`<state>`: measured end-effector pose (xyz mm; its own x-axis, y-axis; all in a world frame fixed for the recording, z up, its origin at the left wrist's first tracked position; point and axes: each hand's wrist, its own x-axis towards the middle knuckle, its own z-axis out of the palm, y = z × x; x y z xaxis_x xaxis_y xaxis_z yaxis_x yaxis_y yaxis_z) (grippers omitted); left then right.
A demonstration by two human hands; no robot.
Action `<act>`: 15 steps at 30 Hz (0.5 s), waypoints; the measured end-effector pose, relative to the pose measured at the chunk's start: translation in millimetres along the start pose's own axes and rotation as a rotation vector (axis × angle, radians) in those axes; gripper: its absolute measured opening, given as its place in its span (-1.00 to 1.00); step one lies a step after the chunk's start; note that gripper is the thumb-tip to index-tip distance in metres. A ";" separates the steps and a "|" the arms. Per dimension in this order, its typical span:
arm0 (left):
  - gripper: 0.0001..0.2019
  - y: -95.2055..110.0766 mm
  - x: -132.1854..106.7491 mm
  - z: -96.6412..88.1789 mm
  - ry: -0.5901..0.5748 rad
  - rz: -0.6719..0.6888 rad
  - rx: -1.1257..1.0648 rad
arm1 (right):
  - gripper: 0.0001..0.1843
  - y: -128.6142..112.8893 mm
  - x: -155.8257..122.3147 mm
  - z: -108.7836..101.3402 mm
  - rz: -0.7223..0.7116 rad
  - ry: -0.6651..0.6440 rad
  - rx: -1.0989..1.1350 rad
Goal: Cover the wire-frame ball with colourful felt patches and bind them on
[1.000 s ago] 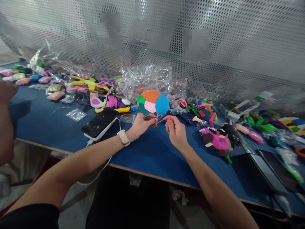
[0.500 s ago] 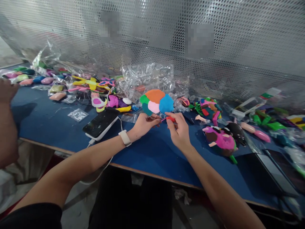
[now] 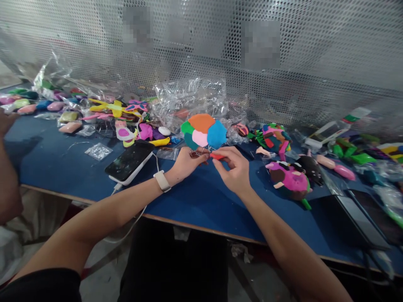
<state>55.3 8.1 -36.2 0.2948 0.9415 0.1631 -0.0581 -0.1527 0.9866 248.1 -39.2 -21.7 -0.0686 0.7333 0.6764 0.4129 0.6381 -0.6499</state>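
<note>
My left hand (image 3: 186,164) is closed on the underside of a clay model (image 3: 203,123), a wire frame partly covered with flat orange, green, teal, pink and blue patches. Bare wires show below the patches, beside my fingertips. Between the thumb and fingers of my right hand (image 3: 233,167) is a small lump of red clay (image 3: 215,156), close to the left fingertips and the wires. Whether the clay touches the wire, I cannot tell. A pale watch band circles my left wrist.
A phone on a white power bank (image 3: 130,161) lies left of my hands, with a cable. Clear plastic wrap (image 3: 192,98) is heaped behind the model. A pink clay animal (image 3: 289,179) and dark phones (image 3: 352,214) sit on the right. Another person's arm (image 3: 9,167) rests at far left.
My right hand has moved left, bringing the red clay up to my left fingertips. The thin purple stick seen between the hands before no longer shows. The whole view has shifted slightly.
</note>
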 end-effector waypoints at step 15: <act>-0.70 -7.2 0.5 -1.2 -0.160 0.117 0.086 | -0.84 -5.2 0.8 3.1 0.207 0.053 0.057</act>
<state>54.7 10.0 -43.3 0.4385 0.8574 0.2694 -0.0210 -0.2899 0.9568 243.1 -41.2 -18.9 0.0608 0.8378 0.5426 0.3611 0.4883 -0.7944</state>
